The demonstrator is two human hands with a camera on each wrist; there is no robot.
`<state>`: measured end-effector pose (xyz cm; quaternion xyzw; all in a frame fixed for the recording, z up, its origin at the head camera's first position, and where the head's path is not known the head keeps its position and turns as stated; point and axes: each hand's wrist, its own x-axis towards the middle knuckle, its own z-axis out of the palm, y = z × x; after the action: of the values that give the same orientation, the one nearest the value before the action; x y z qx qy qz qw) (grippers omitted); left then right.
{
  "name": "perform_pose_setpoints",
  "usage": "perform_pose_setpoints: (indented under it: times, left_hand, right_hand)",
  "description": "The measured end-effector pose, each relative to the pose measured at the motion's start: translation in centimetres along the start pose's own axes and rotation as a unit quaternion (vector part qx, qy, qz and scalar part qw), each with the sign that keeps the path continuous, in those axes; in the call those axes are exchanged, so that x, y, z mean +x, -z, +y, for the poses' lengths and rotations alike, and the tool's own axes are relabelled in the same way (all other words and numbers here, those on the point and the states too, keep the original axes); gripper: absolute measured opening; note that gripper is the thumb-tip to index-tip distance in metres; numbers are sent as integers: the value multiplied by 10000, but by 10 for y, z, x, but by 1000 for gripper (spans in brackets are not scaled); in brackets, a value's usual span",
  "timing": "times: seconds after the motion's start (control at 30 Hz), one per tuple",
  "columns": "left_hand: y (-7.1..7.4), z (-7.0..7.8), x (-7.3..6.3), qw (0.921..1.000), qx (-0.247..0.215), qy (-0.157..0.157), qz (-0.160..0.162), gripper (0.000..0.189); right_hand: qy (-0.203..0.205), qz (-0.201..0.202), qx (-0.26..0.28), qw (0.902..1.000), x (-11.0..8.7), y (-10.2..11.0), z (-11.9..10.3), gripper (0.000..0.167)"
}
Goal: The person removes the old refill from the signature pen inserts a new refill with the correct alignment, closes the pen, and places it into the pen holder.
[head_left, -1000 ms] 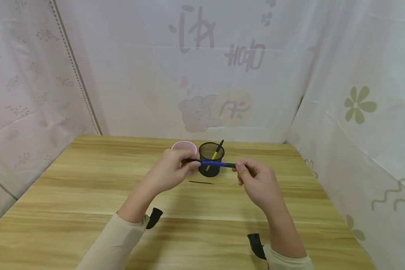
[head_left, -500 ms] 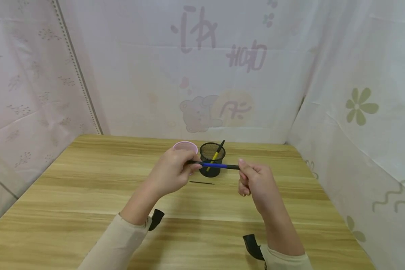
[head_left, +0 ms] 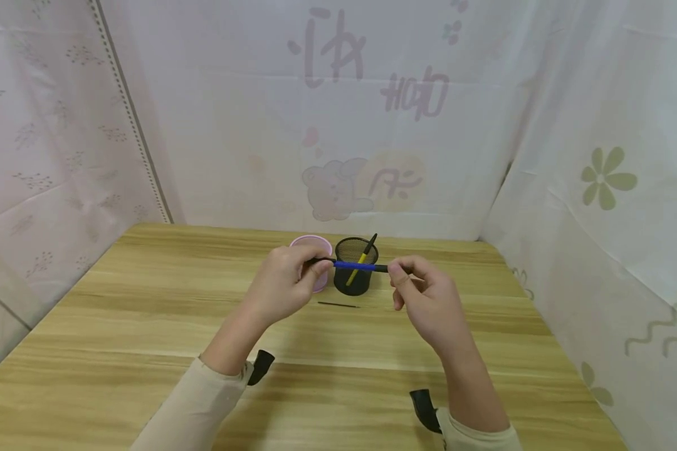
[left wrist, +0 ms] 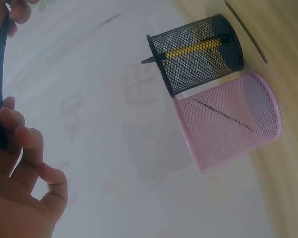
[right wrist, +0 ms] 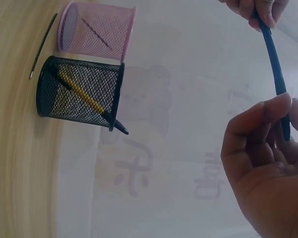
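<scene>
A blue pen with black ends [head_left: 356, 266] is held level above the table between both hands. My left hand [head_left: 284, 282] pinches its left end with thumb and fingers. At the other end, the thumb and forefinger of my right hand [head_left: 429, 297] grip the black part. Behind the pen stands a black mesh pen holder [right wrist: 84, 94], with a yellow and black pen [left wrist: 193, 48] leaning in it. Beside it is a pink mesh pen holder [left wrist: 228, 124], partly hidden by my left hand in the head view; a thin dark stick [left wrist: 223, 114] shows through its mesh.
A thin dark pen refill [head_left: 338, 305] lies on the wooden table [head_left: 338, 388] in front of the holders. Printed white curtains [head_left: 231, 125] hang along the table's back and sides. Black wrist mounts [head_left: 425, 410] stick out at the sleeves.
The right hand's other fingers, lower half a second ago, have drawn up near the thumb. The pen has risen slightly, with both hands still on its ends. The holders and refill stay put.
</scene>
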<state>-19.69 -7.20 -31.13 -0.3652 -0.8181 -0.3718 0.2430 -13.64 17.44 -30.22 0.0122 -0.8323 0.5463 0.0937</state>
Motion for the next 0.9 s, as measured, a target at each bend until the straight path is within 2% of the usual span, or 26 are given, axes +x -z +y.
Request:
perform_pose_setpoints:
  times: [0.2, 0.33, 0.53, 0.63, 0.8, 0.9]
  left_hand:
    - [0, 0, 0, 9999, 5, -89, 110, 21]
    - [-2, -1, 0, 9991, 99, -370, 179, 28]
    - [-2, -2, -2, 9962, 404, -709, 320, 27]
    - [-1, -1, -2, 9970, 433, -612, 199, 24]
    - [-2, -1, -2, 9982, 549, -147, -203, 8]
    - [-3, -3, -4, 9975, 669, 67, -213, 17]
  right_hand:
    - [305, 320, -198, 9988, -2, -1, 0, 23]
    - [478, 550, -255, 9970, -4, -2, 0, 22]
    - [285, 368, -107, 9989, -1, 0, 3, 26]
    - [175, 271, -97, 9994, 3, 2, 3, 30]
    - [99, 165, -392, 9990, 12, 11, -2, 37]
    - [213, 208, -609, 9977, 22, 16, -6, 40]
